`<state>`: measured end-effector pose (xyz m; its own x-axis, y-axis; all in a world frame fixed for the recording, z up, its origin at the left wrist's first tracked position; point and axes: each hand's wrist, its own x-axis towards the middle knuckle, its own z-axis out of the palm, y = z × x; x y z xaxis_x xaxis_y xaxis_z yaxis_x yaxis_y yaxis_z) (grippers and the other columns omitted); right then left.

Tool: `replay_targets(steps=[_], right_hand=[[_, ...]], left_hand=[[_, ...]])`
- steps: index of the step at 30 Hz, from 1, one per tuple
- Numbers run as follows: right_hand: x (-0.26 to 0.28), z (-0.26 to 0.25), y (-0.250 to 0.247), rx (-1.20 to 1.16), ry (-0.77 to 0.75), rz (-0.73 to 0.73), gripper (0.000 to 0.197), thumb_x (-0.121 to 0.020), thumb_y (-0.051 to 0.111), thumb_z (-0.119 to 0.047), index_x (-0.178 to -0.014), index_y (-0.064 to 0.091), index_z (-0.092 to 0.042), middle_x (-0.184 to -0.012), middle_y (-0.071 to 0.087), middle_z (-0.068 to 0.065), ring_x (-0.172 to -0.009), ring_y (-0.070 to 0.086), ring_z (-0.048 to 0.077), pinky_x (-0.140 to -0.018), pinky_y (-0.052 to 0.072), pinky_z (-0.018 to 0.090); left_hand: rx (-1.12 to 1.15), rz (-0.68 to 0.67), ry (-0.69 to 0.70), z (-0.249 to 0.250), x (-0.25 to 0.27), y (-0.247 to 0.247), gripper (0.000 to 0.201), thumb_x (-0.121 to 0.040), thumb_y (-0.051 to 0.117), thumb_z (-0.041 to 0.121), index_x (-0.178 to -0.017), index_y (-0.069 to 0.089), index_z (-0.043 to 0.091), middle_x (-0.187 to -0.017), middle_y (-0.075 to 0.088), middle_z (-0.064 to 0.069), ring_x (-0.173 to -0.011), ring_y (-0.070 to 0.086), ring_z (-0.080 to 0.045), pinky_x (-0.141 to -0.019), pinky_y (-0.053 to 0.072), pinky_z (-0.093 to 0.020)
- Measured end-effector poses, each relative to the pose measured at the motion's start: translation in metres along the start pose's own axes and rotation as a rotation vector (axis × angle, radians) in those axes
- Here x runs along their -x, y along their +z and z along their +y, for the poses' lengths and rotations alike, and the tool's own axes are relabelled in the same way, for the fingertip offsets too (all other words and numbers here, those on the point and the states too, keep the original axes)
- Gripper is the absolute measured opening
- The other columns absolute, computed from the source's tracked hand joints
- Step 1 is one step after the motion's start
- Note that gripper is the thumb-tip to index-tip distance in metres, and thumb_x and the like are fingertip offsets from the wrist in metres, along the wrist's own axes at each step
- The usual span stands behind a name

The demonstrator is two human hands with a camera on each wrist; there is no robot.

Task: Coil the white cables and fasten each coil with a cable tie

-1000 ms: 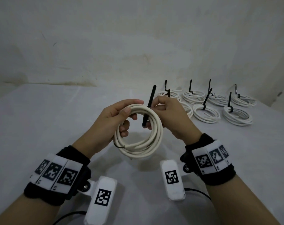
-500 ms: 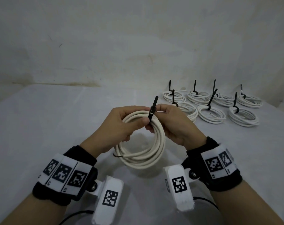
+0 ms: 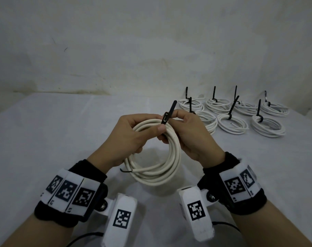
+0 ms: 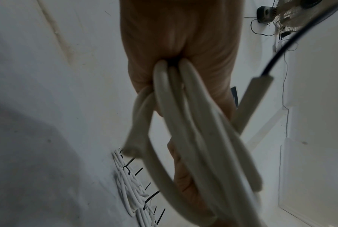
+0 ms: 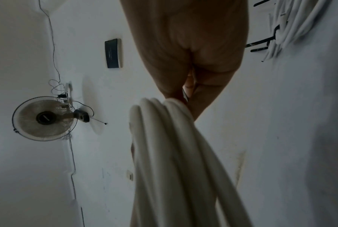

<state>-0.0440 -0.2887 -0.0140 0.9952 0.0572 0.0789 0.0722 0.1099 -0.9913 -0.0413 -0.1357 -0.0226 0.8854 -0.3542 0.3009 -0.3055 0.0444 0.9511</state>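
Note:
A coil of white cable point(image 3: 157, 168) hangs upright above the table, held at its top by both hands. My left hand point(image 3: 133, 136) grips the top strands, with its thumb pressed on the coil beside a black cable tie point(image 3: 166, 116). My right hand point(image 3: 189, 132) pinches the tie at the coil's top; the tie's tail sticks up and to the right. The left wrist view shows the strands point(image 4: 183, 122) running out of my closed left hand point(image 4: 175, 46). In the right wrist view the coil point(image 5: 173, 153) hangs under my right hand point(image 5: 193, 53). The loop of the tie round the strands is mostly hidden by fingers.
Several tied white coils point(image 3: 232, 113) with black tie tails standing up lie in two rows on the white table point(image 3: 53, 139) at the back right. A pale wall rises behind. A fan point(image 5: 45, 118) hangs on a wall in the right wrist view.
The tie's tail has been drawn through, so less of it stands above the coil. Both hands came together at the coil's top; my left thumb now presses by the tie.

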Motion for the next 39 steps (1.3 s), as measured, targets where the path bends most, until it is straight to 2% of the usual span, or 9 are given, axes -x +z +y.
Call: replay_targets(steps=[7, 12, 16, 18, 21, 25, 30, 33, 39], right_hand=[[0.002, -0.001, 0.0, 0.03, -0.021, -0.016, 0.005, -0.092, 0.06, -0.01, -0.094, 0.061, -0.005, -0.074, 0.068, 0.018, -0.053, 0.065, 0.02, -0.05, 0.052, 0.023], [0.002, 0.002, 0.001, 0.169, -0.181, 0.035, 0.01, -0.09, 0.063, -0.009, -0.098, 0.067, -0.003, -0.084, 0.069, 0.023, -0.069, 0.069, 0.028, -0.058, 0.056, 0.027], [0.004, -0.002, 0.003, 0.17, -0.345, 0.133, 0.019, -0.088, 0.063, 0.0, -0.105, 0.066, -0.009, -0.083, 0.064, 0.007, -0.065, 0.069, 0.012, -0.057, 0.055, 0.02], [0.007, -0.004, 0.003, 0.116, -0.428, 0.197, 0.028, -0.087, 0.062, 0.004, -0.11, 0.058, -0.011, -0.082, 0.063, 0.006, -0.064, 0.07, 0.013, -0.055, 0.055, 0.021], [0.009, -0.003, 0.002, 0.16, -0.536, 0.248, 0.022, -0.086, 0.064, 0.004, -0.1, 0.054, -0.01, -0.082, 0.065, 0.008, -0.062, 0.071, 0.016, -0.052, 0.055, 0.026], [0.006, 0.004, 0.0, 0.314, -0.632, 0.16, 0.015, -0.084, 0.067, 0.006, -0.083, 0.066, -0.009, -0.081, 0.069, 0.004, -0.065, 0.069, 0.014, -0.059, 0.056, 0.023], [0.001, 0.01, -0.004, 0.434, -0.737, 0.126, 0.014, -0.082, 0.068, 0.006, -0.091, 0.073, -0.004, -0.081, 0.069, 0.007, -0.07, 0.067, 0.01, -0.062, 0.053, 0.016], [-0.001, 0.011, -0.005, 0.46, -0.787, 0.114, 0.017, -0.081, 0.068, 0.007, -0.093, 0.074, -0.003, -0.08, 0.066, 0.007, -0.072, 0.063, 0.005, -0.062, 0.049, 0.011], [-0.001, 0.012, -0.006, 0.45, -0.818, 0.118, 0.017, -0.081, 0.068, 0.008, -0.093, 0.073, -0.002, -0.079, 0.066, 0.007, -0.071, 0.063, 0.002, -0.062, 0.05, 0.011]], left_hand=[[0.097, 0.058, -0.065, -0.006, -0.004, -0.002, 0.033, -0.066, 0.062, 0.043, -0.084, 0.075, 0.019, -0.055, 0.042, 0.003, -0.041, 0.025, -0.008, -0.039, 0.019, -0.017], [0.175, 0.016, -0.107, -0.005, -0.005, -0.006, 0.022, -0.07, 0.059, 0.038, -0.071, 0.075, 0.023, -0.055, 0.044, 0.004, -0.04, 0.025, -0.007, -0.037, 0.019, -0.016], [0.29, -0.015, -0.156, -0.007, -0.008, -0.009, 0.021, -0.084, 0.061, 0.035, -0.071, 0.073, 0.023, -0.056, 0.041, 0.006, -0.041, 0.024, -0.005, -0.034, 0.021, -0.013], [0.326, -0.022, -0.159, -0.007, -0.008, -0.01, 0.025, -0.081, 0.052, 0.034, -0.07, 0.072, 0.025, -0.056, 0.04, 0.006, -0.04, 0.024, -0.004, -0.034, 0.022, -0.013], [0.339, -0.026, -0.142, -0.007, -0.008, -0.011, 0.026, -0.081, 0.05, 0.032, -0.069, 0.072, 0.025, -0.057, 0.039, 0.006, -0.04, 0.024, -0.004, -0.034, 0.022, -0.012], [0.333, -0.016, -0.13, -0.007, -0.007, -0.01, 0.026, -0.081, 0.051, 0.031, -0.068, 0.073, 0.025, -0.057, 0.04, 0.005, -0.039, 0.025, -0.002, -0.034, 0.022, -0.012], [0.345, 0.009, -0.141, -0.008, -0.007, -0.009, 0.023, -0.08, 0.053, 0.031, -0.072, 0.072, 0.021, -0.062, 0.039, 0.001, -0.038, 0.025, -0.003, -0.035, 0.02, -0.012], [0.34, 0.003, -0.152, -0.009, -0.008, -0.009, 0.022, -0.083, 0.059, 0.03, -0.086, 0.064, 0.01, -0.065, 0.038, -0.002, -0.037, 0.024, -0.002, -0.035, 0.019, -0.012], [0.328, -0.024, -0.151, -0.009, -0.007, -0.01, 0.03, -0.083, 0.056, 0.03, -0.096, 0.058, 0.003, -0.066, 0.036, -0.003, -0.038, 0.025, -0.002, -0.034, 0.022, -0.012]])
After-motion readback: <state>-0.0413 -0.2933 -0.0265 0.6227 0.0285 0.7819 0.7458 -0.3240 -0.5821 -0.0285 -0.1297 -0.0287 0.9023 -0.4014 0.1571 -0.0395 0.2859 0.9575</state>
